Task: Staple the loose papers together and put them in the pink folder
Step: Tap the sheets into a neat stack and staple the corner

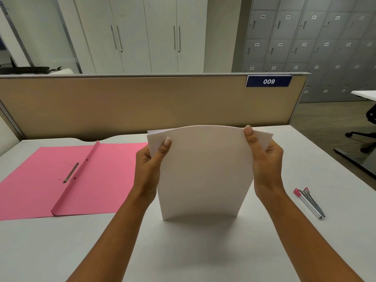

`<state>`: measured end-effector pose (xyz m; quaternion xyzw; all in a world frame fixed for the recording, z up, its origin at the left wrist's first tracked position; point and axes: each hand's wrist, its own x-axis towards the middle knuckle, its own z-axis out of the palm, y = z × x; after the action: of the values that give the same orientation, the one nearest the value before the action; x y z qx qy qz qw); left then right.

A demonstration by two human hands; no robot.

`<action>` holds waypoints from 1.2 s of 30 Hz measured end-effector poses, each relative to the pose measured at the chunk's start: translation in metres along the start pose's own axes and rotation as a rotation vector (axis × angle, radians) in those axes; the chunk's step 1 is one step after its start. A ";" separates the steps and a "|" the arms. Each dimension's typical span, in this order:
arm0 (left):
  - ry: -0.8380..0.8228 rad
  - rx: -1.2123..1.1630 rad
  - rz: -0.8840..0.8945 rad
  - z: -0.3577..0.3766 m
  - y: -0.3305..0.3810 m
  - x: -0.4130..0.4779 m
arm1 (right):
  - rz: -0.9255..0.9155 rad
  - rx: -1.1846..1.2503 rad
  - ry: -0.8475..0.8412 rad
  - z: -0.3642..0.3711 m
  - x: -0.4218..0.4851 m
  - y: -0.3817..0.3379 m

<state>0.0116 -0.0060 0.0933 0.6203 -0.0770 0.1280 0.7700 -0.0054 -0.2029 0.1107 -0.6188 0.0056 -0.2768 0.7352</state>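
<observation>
Standing papers upright on table, fingers pinching sides.

This is an office: a white surface with a folder and stapler, backed by a beige partition bearing a plate marked 009, with white cupboards, numbered grey lockers and a swivel chair beyond.

Single view, head-worn. Position: near edge of white desk, looking forward and down. Wide-angle field takes in desk's right edge. Range close: forearms enter from bottom edge, left hand and right hand gripping papers at frame centre. Faces beige partition at desk's far side; cupboards beyond, grey lockers far right.
</observation>
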 end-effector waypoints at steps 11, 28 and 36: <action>0.101 -0.029 0.024 0.013 0.022 0.001 | -0.046 0.002 0.072 0.006 0.005 -0.007; 0.040 0.008 0.329 0.003 0.013 -0.002 | 0.017 -0.081 -0.036 -0.009 -0.011 0.029; 0.049 -0.001 0.326 -0.005 0.009 0.001 | 0.173 -0.224 -0.174 -0.018 -0.014 0.065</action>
<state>0.0101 0.0009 0.1010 0.5961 -0.1579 0.2660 0.7409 0.0024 -0.2077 0.0425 -0.7156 0.0261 -0.1554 0.6805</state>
